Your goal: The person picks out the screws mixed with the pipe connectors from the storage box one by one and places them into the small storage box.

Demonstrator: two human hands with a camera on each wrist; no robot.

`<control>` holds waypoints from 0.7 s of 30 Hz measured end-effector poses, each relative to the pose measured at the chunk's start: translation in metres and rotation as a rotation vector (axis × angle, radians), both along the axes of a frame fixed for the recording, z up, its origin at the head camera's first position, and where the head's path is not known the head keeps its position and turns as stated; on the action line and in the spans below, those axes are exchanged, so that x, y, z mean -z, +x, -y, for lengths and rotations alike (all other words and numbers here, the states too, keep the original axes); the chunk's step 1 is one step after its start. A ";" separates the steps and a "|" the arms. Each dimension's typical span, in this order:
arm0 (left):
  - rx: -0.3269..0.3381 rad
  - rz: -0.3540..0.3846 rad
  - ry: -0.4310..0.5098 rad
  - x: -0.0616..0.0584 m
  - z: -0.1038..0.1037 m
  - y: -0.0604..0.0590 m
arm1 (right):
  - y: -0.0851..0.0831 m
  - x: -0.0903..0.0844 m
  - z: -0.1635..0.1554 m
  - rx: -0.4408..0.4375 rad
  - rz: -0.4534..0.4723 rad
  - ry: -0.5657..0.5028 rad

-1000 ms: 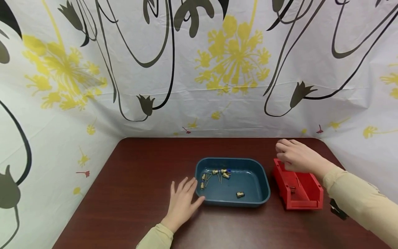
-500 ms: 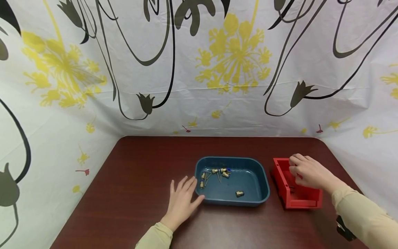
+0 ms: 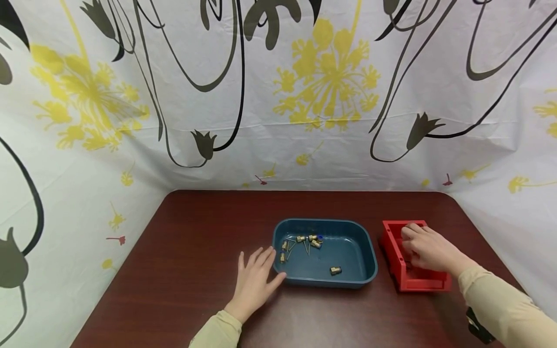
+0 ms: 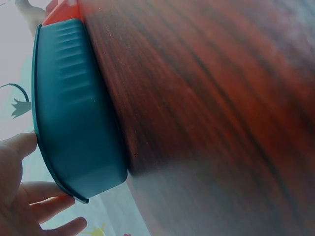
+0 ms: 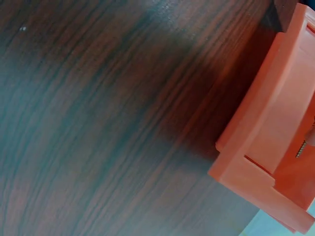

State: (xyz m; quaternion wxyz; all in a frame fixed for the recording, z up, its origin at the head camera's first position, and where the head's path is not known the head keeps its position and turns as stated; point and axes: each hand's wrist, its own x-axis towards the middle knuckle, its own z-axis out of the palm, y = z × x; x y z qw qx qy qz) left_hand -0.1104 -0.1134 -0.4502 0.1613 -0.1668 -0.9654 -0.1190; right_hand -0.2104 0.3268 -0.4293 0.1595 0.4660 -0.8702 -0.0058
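Two hands: left flat beside rounded teal tray; right curled inside boxy red bin, grasp unclear

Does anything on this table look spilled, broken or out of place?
Nothing stands out. The blue tray and red bin sit upright on the table, and the small brass fittings all lie inside the tray, none spilled.

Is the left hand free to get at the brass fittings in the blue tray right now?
Probably yes. The left hand lies flat on the table against the blue tray, holding nothing, and the brass fittings sit uncovered just over the low rim.
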 end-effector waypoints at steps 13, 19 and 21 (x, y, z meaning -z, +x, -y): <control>-0.002 0.021 0.007 -0.001 -0.001 0.001 | 0.003 -0.001 -0.003 0.043 0.004 0.032; -0.002 0.020 0.001 -0.001 -0.001 0.001 | 0.000 -0.017 -0.005 0.051 -0.025 0.027; -0.002 0.020 0.001 -0.001 0.000 0.001 | -0.002 -0.025 -0.004 0.036 -0.044 0.022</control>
